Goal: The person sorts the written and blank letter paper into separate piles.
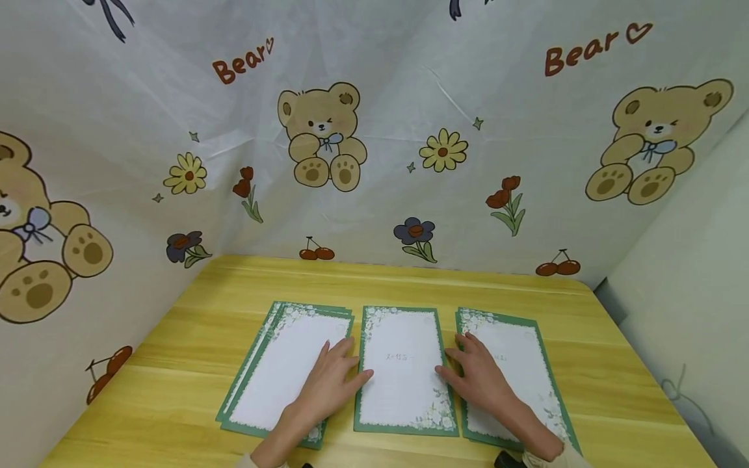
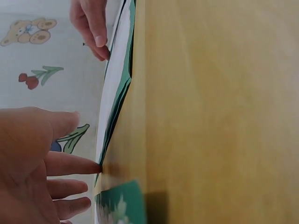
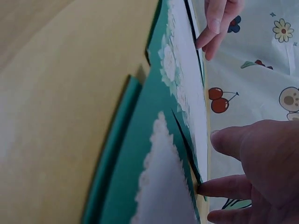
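Note:
Three lots of green-bordered, floral letter paper lie side by side. My left hand (image 1: 331, 376) is over the right edge of the left sheets (image 1: 263, 383), its thumb reaching to the left edge of the middle sheet (image 1: 404, 396). Across from it, my right hand (image 1: 478, 376) has its thumb at the middle sheet's right edge and its fingers over the left side of the right sheets (image 1: 521, 344). Fingers on both hands are extended and spread. Faint handwriting shows on the middle and right sheets. The left sheets are fanned slightly, with more than one edge showing.
The papers lie on a yellow wood-grain table (image 1: 491, 286). Behind it hangs a white cloth (image 1: 380, 195) printed with bears, flowers and cherries. A pale wall (image 1: 690, 292) stands along the right, with a thin cord (image 1: 679, 393) beside the table.

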Motion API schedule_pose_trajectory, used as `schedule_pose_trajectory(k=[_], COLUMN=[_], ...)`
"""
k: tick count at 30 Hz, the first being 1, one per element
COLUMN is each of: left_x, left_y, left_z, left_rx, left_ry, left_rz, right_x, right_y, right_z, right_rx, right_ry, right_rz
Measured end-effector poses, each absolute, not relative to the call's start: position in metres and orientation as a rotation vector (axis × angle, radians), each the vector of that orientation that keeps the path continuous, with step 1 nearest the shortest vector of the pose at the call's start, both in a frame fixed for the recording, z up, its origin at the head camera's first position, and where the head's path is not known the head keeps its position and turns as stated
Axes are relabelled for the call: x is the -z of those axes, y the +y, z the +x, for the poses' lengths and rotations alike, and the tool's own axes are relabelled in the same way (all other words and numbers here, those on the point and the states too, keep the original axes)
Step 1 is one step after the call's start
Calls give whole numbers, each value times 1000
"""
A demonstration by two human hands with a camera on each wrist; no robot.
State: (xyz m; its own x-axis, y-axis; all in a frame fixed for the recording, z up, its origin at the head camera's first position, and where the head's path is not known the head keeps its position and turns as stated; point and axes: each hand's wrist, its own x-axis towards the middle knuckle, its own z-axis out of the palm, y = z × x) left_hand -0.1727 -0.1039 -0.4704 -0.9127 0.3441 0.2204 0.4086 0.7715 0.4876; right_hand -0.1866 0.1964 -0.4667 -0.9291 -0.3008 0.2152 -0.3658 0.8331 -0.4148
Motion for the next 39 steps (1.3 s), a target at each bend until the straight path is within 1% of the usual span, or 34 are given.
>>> schedule_pose_trajectory(k=[6, 16, 20, 27, 32, 39], left_x=[473, 472, 471, 469, 471, 467], left_y=[-103, -101, -101, -101, -101, -104], left_z=[-173, -172, -174, -174, -175, -176], left_rx=[768, 880, 998, 1297, 1434, 1619], left_ry=[-2840, -2868, -2866, -2806, -2705, -2521], left_rz=[-609, -624, -610, -486, -459, -403], right_x=[469, 469, 469, 470, 471, 467], right_y=[197, 193, 191, 186, 183, 187], right_z=[-185, -183, -183, -184, -183, -185], right_rx=[-671, -793, -844, -1130, -1384, -1593], right_ry=[-2890, -2889, -2830, -2753, -2678, -2577], right_rz=[510, 473, 453, 312, 243, 184])
